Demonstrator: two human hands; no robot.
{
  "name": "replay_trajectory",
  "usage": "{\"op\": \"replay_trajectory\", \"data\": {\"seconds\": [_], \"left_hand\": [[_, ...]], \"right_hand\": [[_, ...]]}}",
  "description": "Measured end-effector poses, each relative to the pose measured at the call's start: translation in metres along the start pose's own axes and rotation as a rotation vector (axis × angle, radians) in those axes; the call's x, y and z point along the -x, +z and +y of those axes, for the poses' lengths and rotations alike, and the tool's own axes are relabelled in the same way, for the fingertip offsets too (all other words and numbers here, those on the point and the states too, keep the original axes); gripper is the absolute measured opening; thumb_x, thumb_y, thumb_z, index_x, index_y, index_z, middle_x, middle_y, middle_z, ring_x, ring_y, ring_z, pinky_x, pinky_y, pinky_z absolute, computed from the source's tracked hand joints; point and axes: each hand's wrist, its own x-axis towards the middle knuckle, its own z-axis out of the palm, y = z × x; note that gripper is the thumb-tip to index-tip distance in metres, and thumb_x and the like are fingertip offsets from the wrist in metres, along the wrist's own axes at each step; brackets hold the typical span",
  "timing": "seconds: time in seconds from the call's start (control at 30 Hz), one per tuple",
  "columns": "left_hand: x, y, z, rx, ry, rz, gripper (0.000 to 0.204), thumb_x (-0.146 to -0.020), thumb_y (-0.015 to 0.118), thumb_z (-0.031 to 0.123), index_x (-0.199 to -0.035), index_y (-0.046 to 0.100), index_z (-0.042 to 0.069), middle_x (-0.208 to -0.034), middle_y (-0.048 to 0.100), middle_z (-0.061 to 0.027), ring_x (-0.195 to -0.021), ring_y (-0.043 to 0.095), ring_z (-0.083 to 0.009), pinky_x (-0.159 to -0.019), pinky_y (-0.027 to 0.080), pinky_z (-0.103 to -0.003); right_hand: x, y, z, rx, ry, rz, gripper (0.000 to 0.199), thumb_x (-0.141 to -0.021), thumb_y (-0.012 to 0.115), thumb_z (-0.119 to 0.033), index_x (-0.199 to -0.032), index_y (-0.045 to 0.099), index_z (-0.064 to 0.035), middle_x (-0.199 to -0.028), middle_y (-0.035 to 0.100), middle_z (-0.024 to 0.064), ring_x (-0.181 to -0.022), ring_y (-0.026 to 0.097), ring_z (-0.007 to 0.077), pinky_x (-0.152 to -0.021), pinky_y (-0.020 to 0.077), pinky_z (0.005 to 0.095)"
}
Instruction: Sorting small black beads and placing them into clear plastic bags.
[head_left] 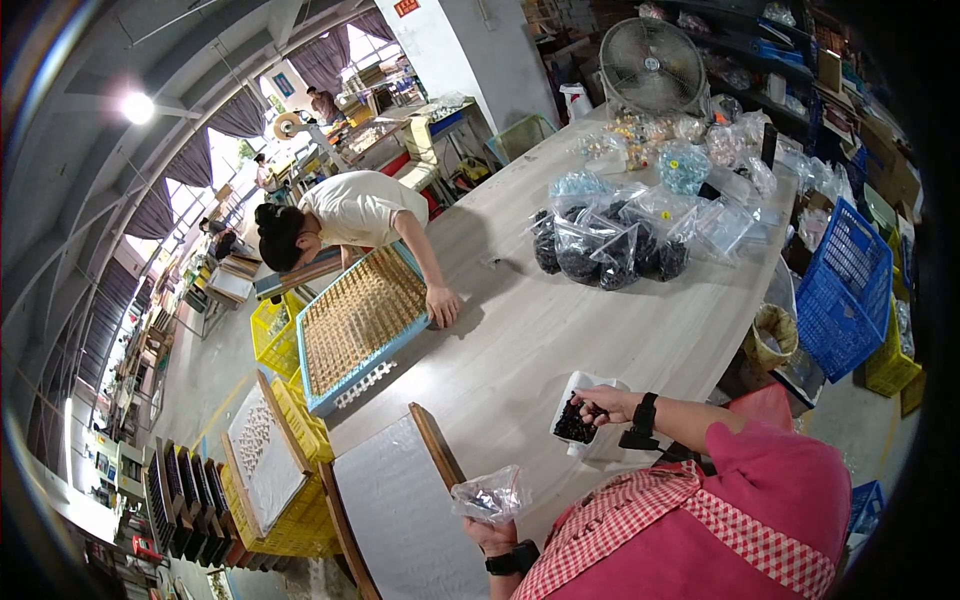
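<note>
My left hand (pixel 490 537) grips the lower part of a clear plastic bag (pixel 492 494), whose open-looking upper end spreads above my fingers. My right hand (pixel 607 404) reaches into a white plastic container (pixel 579 381) on the table, its fingers curled among small dark beads (pixel 572 429). The fingertips are partly hidden by the beads. Beside my left hand lies a wooden-edged tray (pixel 395 500) lined with a pale sheet.
Across the table (pixel 500 330), a person (pixel 365 210) leans over a blue-framed tray (pixel 365 315) of small tan pieces. Bags of black beads (pixel 600 250) and other clear bags lie at the far right. A fan (pixel 652 65) stands behind them; blue crates (pixel 845 285) are at the right.
</note>
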Motion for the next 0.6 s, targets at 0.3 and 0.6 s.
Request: {"op": "replay_trajectory", "data": {"seconds": [0.3,0.6], "left_hand": [[-0.006,-0.013,-0.001,-0.093,0.052,-0.106,0.031,-0.091,0.043,0.024,-0.108,0.057,0.004,-0.106,0.063,-0.0078,-0.095,0.061,-0.0247,-0.086,0.049,-0.041],[-0.005,-0.014,-0.004,-0.410,0.209,-0.120,0.024,-0.087,0.053,0.018,-0.105,0.058,0.005,-0.103,0.063,-0.0058,-0.092,0.060,-0.0211,-0.083,0.050,-0.038]], "right_hand": [[0.001,-0.013,0.000,-0.134,-0.012,-0.054,0.012,-0.090,0.047,-0.008,-0.098,0.054,-0.0040,-0.078,0.058,0.0061,-0.064,0.057,0.0151,-0.044,0.0408,0.0221],[0.018,0.002,-0.004,0.144,-0.019,-0.134,0.016,-0.093,0.051,-0.018,-0.101,0.056,-0.0044,-0.063,0.051,-0.0029,-0.048,0.045,0.0043,-0.038,0.0308,0.0202]]}}
